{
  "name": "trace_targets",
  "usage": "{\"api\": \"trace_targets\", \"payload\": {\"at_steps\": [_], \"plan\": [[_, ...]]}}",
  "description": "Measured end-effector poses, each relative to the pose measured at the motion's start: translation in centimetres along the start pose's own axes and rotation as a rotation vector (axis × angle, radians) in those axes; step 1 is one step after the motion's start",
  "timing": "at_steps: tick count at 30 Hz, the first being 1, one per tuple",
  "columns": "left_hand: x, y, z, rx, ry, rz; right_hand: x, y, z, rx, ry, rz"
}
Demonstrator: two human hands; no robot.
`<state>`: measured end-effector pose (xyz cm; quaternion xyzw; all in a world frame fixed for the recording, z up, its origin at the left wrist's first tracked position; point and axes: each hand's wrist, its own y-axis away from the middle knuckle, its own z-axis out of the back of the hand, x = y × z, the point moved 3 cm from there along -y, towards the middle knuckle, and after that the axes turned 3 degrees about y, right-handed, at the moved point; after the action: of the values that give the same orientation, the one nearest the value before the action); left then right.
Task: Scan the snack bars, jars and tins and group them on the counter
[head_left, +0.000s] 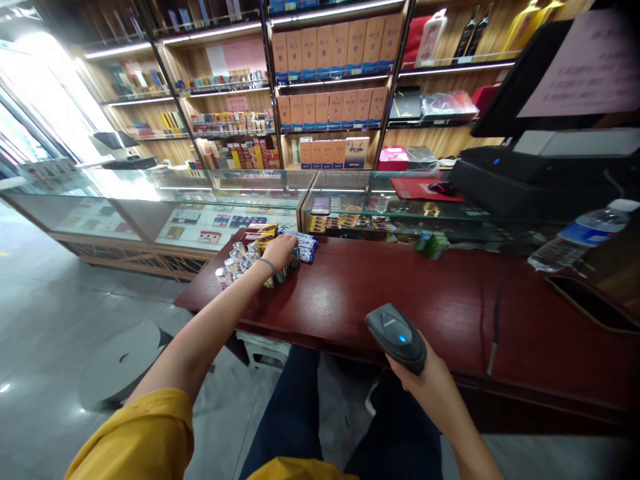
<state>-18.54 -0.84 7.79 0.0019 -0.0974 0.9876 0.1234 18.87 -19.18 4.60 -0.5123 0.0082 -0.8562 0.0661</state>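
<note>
My right hand is wrapped round the handle of a dark grey barcode scanner with a lit blue light, held above the table's front edge. At the table's left end, my left hand reaches among small goods, its fingers curled down. What lies under those fingertips is hidden. Next to that hand stand several small clear jars with silvery lids and some dark little containers. Behind it are blue-and-white packets and yellow packets.
On the dark red table sit small green packs, a water bottle and a phone-like dark object. A glass display counter runs behind. At right stands a monitor. A round grey stool is at left.
</note>
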Motion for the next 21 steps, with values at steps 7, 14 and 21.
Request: {"api": "trace_targets", "payload": {"at_steps": [7, 14, 21], "plan": [[0.0, -0.3, -0.2, 0.001, -0.014, -0.010, 0.0, 0.0, 0.1, 0.016, -0.013, -0.023], [0.0, 0.0, 0.3, -0.026, 0.040, -0.005, 0.1, -0.1, 0.1, 0.010, 0.012, -0.012], [-1.3, -0.4, 1.1, -0.121, 0.179, -0.037, -0.4, -0.5, 1.0, -0.030, 0.042, -0.025]]}}
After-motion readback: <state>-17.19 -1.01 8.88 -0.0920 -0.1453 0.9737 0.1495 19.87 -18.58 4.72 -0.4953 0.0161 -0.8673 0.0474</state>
